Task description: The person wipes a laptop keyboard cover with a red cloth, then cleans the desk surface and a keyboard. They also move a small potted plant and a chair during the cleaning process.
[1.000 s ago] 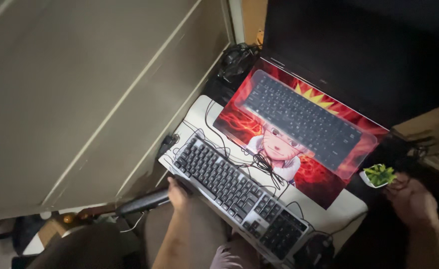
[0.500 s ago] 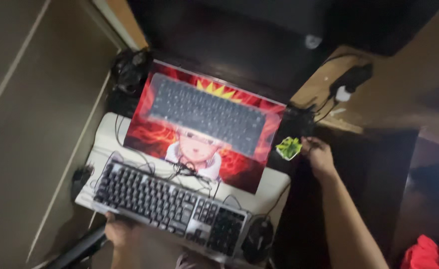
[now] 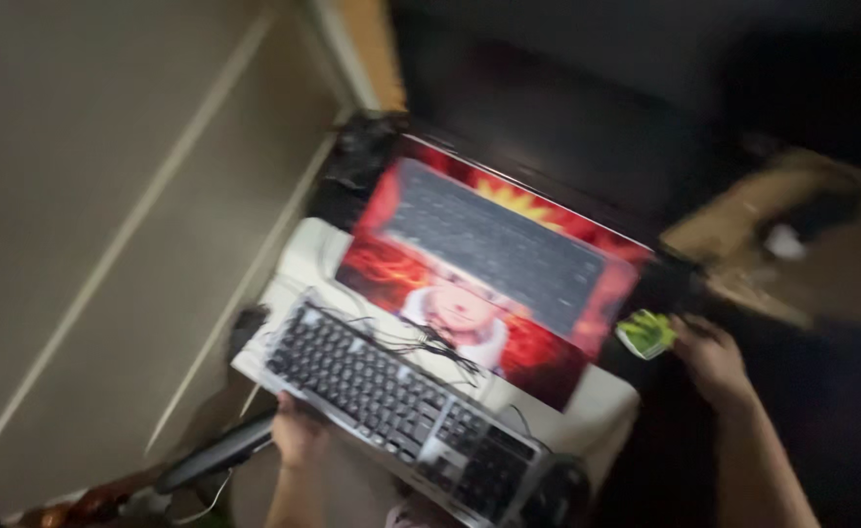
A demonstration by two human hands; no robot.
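The picture is blurred by motion, so fine details are hard to read. The left hand [image 3: 299, 437] is at the near edge of a black keyboard [image 3: 391, 403] with a silver-grey frame and raised, blocky keys; the fingers seem to curl onto that edge, but I cannot tell if they really close on it. A dark, rounded handle-like bar [image 3: 217, 455] lies just beside this hand. The right hand [image 3: 709, 357] touches a small potted plant [image 3: 646, 333], a white pot with bright green leaves, at its right side; whether the fingers clasp the pot is not clear. The plant stands just beside the right corner of an open laptop [image 3: 494, 264], which has a glossy red flame-pattern skin and a dark flat keyboard. Thin black cables [image 3: 430, 344] lie tangled between laptop and keyboard, on a pale desk surface [image 3: 602, 411]. A black mouse [image 3: 558, 489] rests near the keyboard's right end.
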